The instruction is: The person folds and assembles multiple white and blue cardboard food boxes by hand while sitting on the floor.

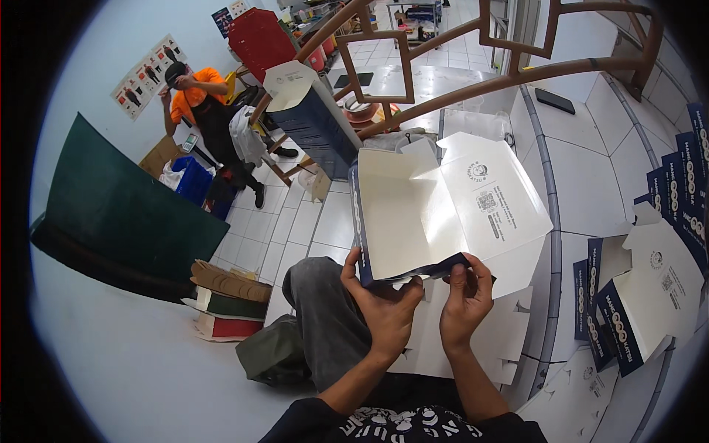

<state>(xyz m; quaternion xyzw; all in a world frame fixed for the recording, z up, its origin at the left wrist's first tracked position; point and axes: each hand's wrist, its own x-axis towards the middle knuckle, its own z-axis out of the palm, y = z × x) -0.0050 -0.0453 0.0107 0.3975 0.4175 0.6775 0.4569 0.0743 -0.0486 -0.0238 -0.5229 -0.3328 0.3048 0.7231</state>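
A black shirt (402, 424) is filling the near edge. Beyond it, the left hand (384, 314) is gripping the near-left corner of a blue-and-white box (399, 210), the right hand (465, 299) pinching its near wall. This central box is standing part-folded, lid lying open rightward. A flat blank (504, 325) is lying unfolded beneath; formed boxes (619, 321) are standing at right.
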